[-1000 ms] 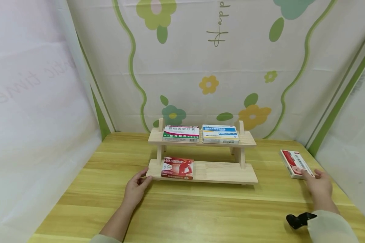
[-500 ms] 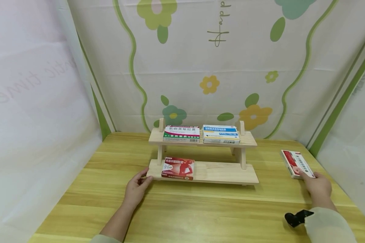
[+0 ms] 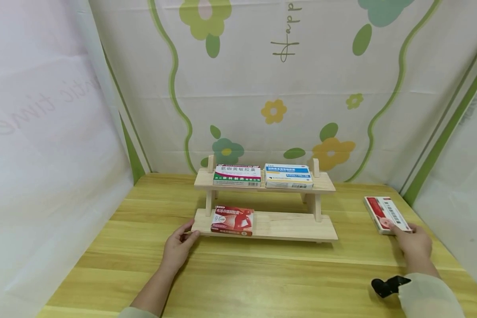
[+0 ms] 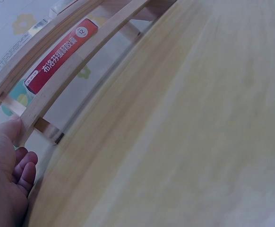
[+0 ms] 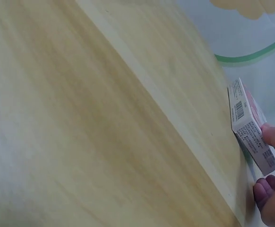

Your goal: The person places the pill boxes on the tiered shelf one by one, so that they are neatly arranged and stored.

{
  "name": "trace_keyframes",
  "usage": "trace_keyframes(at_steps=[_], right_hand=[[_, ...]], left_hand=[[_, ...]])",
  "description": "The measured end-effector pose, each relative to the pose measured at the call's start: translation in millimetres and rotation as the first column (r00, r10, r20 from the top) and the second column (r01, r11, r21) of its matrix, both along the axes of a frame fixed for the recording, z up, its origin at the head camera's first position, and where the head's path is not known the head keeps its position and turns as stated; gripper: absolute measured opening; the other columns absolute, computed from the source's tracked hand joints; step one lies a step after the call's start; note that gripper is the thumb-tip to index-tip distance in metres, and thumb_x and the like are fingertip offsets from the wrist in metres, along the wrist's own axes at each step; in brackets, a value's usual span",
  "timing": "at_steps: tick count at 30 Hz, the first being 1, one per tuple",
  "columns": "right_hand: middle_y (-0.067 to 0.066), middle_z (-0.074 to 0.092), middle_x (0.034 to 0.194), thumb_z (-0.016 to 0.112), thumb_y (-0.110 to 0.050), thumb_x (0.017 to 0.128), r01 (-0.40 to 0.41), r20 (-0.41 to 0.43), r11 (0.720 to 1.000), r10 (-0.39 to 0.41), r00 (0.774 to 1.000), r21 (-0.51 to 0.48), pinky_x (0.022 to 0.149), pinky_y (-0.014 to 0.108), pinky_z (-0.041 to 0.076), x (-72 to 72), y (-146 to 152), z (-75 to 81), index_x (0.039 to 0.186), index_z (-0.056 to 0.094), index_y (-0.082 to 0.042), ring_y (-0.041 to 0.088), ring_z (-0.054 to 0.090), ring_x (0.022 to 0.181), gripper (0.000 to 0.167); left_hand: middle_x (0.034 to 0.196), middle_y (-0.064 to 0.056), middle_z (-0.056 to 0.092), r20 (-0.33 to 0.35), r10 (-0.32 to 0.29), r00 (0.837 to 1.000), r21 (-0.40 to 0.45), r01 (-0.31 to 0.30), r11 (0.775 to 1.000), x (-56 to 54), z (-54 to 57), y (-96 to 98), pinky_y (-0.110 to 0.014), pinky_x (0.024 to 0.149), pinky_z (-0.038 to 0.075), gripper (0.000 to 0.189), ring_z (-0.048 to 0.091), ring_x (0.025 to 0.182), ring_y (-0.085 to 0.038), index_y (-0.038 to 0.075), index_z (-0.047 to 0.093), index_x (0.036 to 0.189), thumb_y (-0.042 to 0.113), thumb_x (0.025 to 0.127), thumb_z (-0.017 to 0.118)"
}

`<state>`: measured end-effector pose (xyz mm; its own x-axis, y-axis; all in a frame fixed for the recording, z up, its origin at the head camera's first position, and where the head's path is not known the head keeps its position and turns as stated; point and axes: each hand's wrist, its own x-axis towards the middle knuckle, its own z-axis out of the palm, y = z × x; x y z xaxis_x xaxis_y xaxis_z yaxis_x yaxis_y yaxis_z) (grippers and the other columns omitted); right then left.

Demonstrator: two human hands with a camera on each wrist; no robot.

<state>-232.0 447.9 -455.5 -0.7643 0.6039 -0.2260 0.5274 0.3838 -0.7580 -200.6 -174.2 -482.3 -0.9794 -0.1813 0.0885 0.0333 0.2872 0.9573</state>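
My left hand (image 3: 176, 249) holds the left end of a two-step wooden display rack (image 3: 294, 224), thumb at the board's edge and the other fingers curled below it in the left wrist view. At the far right, my right hand (image 3: 415, 247) pinches the near end of a red and white medicine box (image 3: 383, 212), its thumb on the printed top. The right wrist view shows this box (image 5: 251, 130) tilted, one edge close to the table. A red medicine box (image 3: 232, 220) leans on the lower step, left of centre.
On the upper step sit a green and white medicine box (image 3: 237, 175) and a blue and white one (image 3: 288, 176). The wood-grain table (image 3: 262, 282) is bounded by a flowered cloth backdrop (image 3: 230, 88) behind and white cloth at both sides.
My right hand and the red and white box have shifted slightly left. The left hand and the rack stay in place.
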Motion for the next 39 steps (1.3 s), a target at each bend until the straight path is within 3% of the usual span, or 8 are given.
trace_keyframes(at_steps=[4,10,14,18,27,29,33,39], right_hand=[[0.03,0.018,0.158,0.053,-0.055,0.093,-0.004,-0.013,1.0,0.004,1.0,-0.003,0.109,0.057,0.03,1.1,-1.6,4.5,0.155,0.017,0.0,0.045,0.028,0.136,0.09],[0.032,0.02,0.156,0.055,-0.053,0.093,-0.007,-0.039,1.0,0.007,0.999,0.012,0.106,0.058,0.03,3.8,0.5,4.3,0.155,0.017,-0.002,0.046,0.029,0.134,0.09],[0.03,0.028,0.153,0.057,-0.051,0.093,0.012,-0.076,1.0,-0.01,0.997,0.026,0.091,0.046,0.039,3.3,1.2,2.6,0.155,0.021,-0.006,0.042,0.037,0.125,0.086],[0.027,0.039,0.143,0.06,-0.052,0.092,0.037,-0.101,0.999,-0.034,0.994,0.03,0.072,0.03,0.035,3.1,0.8,3.4,0.155,0.025,-0.009,0.033,0.044,0.107,0.084],[0.009,0.046,0.143,0.067,-0.056,0.085,0.098,-0.145,0.992,-0.109,0.984,-0.082,0.064,0.014,0.04,6.2,-1.9,14.4,0.154,0.031,-0.03,0.01,0.047,0.098,0.082],[-0.004,0.053,0.128,0.07,-0.053,0.084,0.1,-0.175,0.986,-0.123,0.977,-0.136,0.062,0.012,0.041,8.5,-3.7,19.1,0.153,0.032,-0.034,0.0,0.048,0.09,0.081],[-0.025,0.047,0.098,0.077,-0.042,0.083,0.09,-0.263,0.961,-0.161,0.951,-0.262,0.056,0.01,0.043,14.2,-9.6,30.2,0.15,0.038,-0.035,-0.013,0.048,0.071,0.078],[-0.023,0.05,0.092,0.081,-0.024,0.081,-0.005,-0.414,0.919,-0.172,0.894,-0.393,0.055,0.009,0.046,21.9,-23.2,47.5,0.149,0.042,-0.026,-0.013,0.058,0.066,0.079]], left_hand=[[0.129,-0.017,0.061,0.0,0.0,1.0,-0.007,0.0,1.0,-0.9,-1.5,-0.2,-0.015,0.075,0.049,0.047,0.059,0.09,-0.007,0.007,0.056,0.138,0.02,0.094,0.067],[0.128,-0.015,0.061,0.0,0.006,1.0,-0.015,-0.006,1.0,-1.8,-3.0,-0.5,-0.015,0.076,0.049,0.046,0.058,0.09,-0.006,0.008,0.057,0.137,0.022,0.094,0.067],[0.127,-0.018,0.061,-0.017,0.002,1.0,-0.021,-0.003,1.0,-1.3,-3.4,0.1,-0.015,0.075,0.049,0.048,0.058,0.09,-0.006,0.006,0.057,0.137,0.024,0.094,0.068],[0.127,-0.019,0.061,-0.022,0.001,1.0,-0.025,-0.001,1.0,-0.4,-3.4,0.5,-0.015,0.075,0.049,0.048,0.058,0.09,-0.006,0.005,0.056,0.137,0.023,0.094,0.068],[0.127,-0.017,0.062,-0.018,0.007,1.0,-0.018,-0.007,1.0,-1.2,-3.6,-1.0,-0.015,0.074,0.049,0.047,0.058,0.088,-0.005,0.006,0.057,0.136,0.021,0.093,0.068],[0.127,-0.017,0.061,-0.012,0.004,1.0,-0.017,-0.004,1.0,-1.7,-3.8,-1.3,-0.015,0.074,0.049,0.047,0.058,0.089,-0.006,0.007,0.057,0.137,0.021,0.094,0.068],[0.129,-0.016,0.061,0.0,-0.002,1.0,-0.014,0.002,1.0,-1.4,-2.5,-1.2,-0.015,0.076,0.049,0.047,0.058,0.09,-0.007,0.007,0.056,0.137,0.022,0.094,0.067],[0.129,-0.016,0.061,0.002,-0.005,1.0,-0.024,0.005,1.0,-1.2,-2.0,-1.0,-0.015,0.076,0.049,0.048,0.058,0.092,-0.008,0.008,0.056,0.138,0.024,0.094,0.067]])
